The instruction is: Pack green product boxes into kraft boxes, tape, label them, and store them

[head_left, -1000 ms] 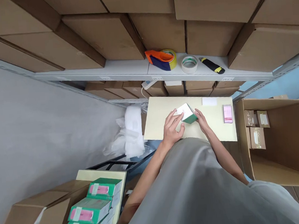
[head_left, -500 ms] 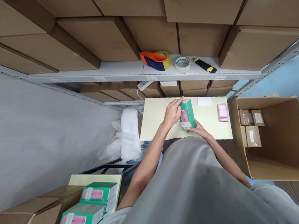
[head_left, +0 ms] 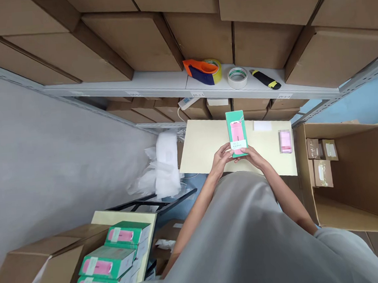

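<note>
A green product box (head_left: 237, 131) with a pink tumbler pictured on its front is held upright over the cream table (head_left: 205, 140). My left hand (head_left: 222, 158) grips its lower left edge, the thumb on the front. On the lower right edge is my right hand (head_left: 253, 157), its thumb also in front; the fingers behind the box are partly hidden. A white label crosses the lower front of the box. To its right on the table lie a white slip (head_left: 262, 125) and a phone (head_left: 285, 141) with a blurred screen.
Tape dispenser (head_left: 203, 72), tape roll (head_left: 237, 77) and utility knife (head_left: 265, 79) lie on the shelf ahead. A large carton (head_left: 360, 202) holding small taped boxes stands right. Several green boxes (head_left: 97, 267) are stacked lower left, below a white wrap roll (head_left: 167, 165).
My left hand has moved from the top of the box down to its lower left edge. The box has turned so its front faces me squarely.
</note>
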The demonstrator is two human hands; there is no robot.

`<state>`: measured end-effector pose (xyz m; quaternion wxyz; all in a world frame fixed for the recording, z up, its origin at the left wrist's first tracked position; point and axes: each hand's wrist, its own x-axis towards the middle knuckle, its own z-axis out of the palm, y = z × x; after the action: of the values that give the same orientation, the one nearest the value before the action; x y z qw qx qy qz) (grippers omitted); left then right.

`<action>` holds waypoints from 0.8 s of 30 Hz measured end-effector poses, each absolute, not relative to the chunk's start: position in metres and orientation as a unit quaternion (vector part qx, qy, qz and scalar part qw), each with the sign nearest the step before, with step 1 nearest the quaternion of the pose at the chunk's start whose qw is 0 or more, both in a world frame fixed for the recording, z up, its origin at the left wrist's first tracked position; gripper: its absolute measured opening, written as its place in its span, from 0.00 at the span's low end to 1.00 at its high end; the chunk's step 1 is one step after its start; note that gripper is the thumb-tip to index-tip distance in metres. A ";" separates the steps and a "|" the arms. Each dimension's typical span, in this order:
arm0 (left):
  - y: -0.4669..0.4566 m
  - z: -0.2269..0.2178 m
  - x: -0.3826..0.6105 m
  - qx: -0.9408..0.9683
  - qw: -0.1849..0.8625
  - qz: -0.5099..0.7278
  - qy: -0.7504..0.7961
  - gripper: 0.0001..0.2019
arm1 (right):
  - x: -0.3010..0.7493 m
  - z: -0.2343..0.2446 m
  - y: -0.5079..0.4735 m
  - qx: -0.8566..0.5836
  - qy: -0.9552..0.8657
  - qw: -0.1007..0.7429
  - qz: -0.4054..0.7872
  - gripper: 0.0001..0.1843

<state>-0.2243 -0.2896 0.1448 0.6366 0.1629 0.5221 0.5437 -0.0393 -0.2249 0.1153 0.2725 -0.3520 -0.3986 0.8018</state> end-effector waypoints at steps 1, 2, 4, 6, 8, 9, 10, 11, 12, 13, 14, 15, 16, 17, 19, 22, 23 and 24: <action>-0.293 0.143 -0.225 0.165 0.640 0.545 0.516 0.31 | -0.041 0.115 -0.224 -0.349 -0.406 0.266 0.802 0.34; -0.295 0.142 -0.227 0.168 0.637 0.547 0.516 0.32 | -0.041 0.115 -0.222 -0.347 -0.417 0.256 0.800 0.34; -0.296 0.139 -0.232 0.166 0.626 0.550 0.528 0.32 | -0.041 0.113 -0.218 -0.351 -0.450 0.227 0.790 0.34; -0.295 0.134 -0.238 0.153 0.601 0.551 0.558 0.33 | -0.040 0.110 -0.210 -0.377 -0.495 0.213 0.753 0.35; -0.294 0.129 -0.242 0.137 0.560 0.553 0.601 0.33 | -0.041 0.108 -0.200 -0.424 -0.534 0.235 0.693 0.43; -0.293 0.126 -0.242 0.132 0.537 0.553 0.624 0.33 | -0.044 0.108 -0.195 -0.446 -0.546 0.255 0.662 0.49; -0.293 0.124 -0.242 0.133 0.514 0.553 0.642 0.32 | -0.047 0.109 -0.191 -0.461 -0.555 0.274 0.636 0.53; -0.293 0.122 -0.242 0.139 0.495 0.553 0.656 0.32 | -0.051 0.110 -0.187 -0.468 -0.564 0.290 0.616 0.56; -0.294 0.121 -0.240 0.151 0.479 0.553 0.665 0.31 | -0.057 0.113 -0.185 -0.468 -0.575 0.302 0.600 0.58; -0.294 0.120 -0.239 0.167 0.464 0.551 0.673 0.30 | -0.063 0.115 -0.184 -0.464 -0.589 0.311 0.584 0.58; -0.295 0.120 -0.237 0.185 0.448 0.548 0.682 0.30 | -0.070 0.119 -0.184 -0.461 -0.605 0.317 0.567 0.57; -0.295 0.120 -0.234 0.205 0.432 0.541 0.692 0.30 | -0.077 0.121 -0.185 -0.461 -0.619 0.320 0.549 0.55; -0.296 0.120 -0.232 0.223 0.415 0.532 0.703 0.30 | -0.084 0.124 -0.187 -0.466 -0.630 0.322 0.531 0.54; -0.297 0.120 -0.230 0.241 0.399 0.524 0.713 0.30 | -0.089 0.125 -0.189 -0.476 -0.635 0.322 0.516 0.52; -0.299 0.122 -0.228 0.269 0.377 0.517 0.720 0.32 | -0.097 0.125 -0.192 -0.499 -0.625 0.328 0.503 0.51; -0.304 0.126 -0.232 0.288 0.392 0.537 0.689 0.34 | -0.098 0.120 -0.192 -0.497 -0.574 0.364 0.540 0.47; -0.305 0.128 -0.235 0.282 0.415 0.543 0.673 0.35 | -0.096 0.118 -0.192 -0.485 -0.551 0.376 0.566 0.45; -0.307 0.130 -0.238 0.264 0.446 0.547 0.657 0.36 | -0.093 0.115 -0.191 -0.472 -0.527 0.383 0.595 0.45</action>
<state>-0.2381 -0.3069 0.1301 0.4462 0.2638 0.6570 0.5475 -0.0933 -0.1912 0.1154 0.3826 -0.4718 -0.5265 0.5949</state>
